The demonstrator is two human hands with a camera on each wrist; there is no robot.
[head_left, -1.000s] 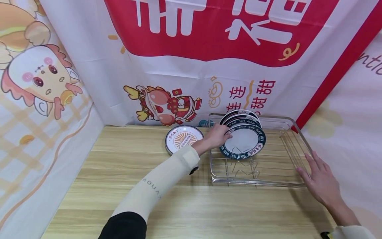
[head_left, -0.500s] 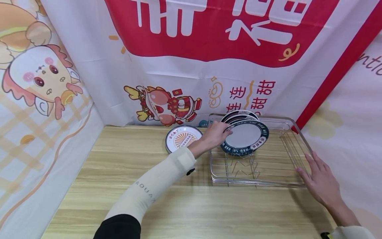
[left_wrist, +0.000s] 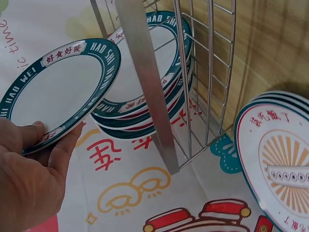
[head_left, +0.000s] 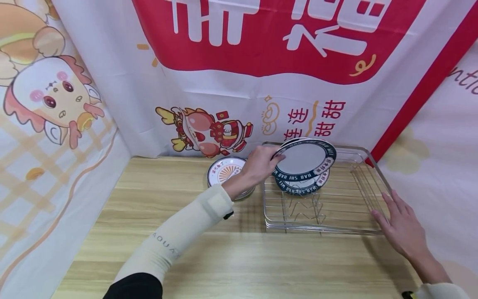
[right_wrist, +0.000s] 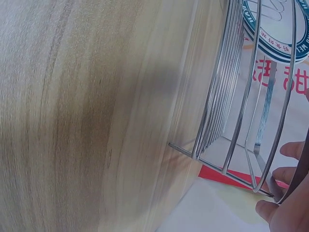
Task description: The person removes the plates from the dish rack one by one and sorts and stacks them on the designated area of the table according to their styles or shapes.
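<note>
My left hand (head_left: pixel 257 166) pinches the left rim of a round plate (head_left: pixel 304 160), white with a dark green lettered band, and holds it tilted above the rack. In the left wrist view, the thumb lies on the face of this plate (left_wrist: pixel 63 92), fingers beneath. Several matching plates (left_wrist: pixel 147 63) lean together in the wire dish rack (head_left: pixel 351 228), partly hidden behind the held one. At the rack's right end, my right hand (head_left: pixel 403 224) holds the side rail, thumb inside; the right wrist view shows its fingers (right_wrist: pixel 285 174) at the metal rim.
Left of the rack, a short stack of white plates (head_left: pixel 220 170) with an orange sunburst print lies on the wooden table (head_left: pixel 168 216), partly behind the left forearm. Printed cloth (head_left: pixel 209 91) hangs behind the table and along both sides.
The left hand has lifted the front plate up out of line with the others and tilted it flatter, moving slightly left. The right hand and rack stay put.
</note>
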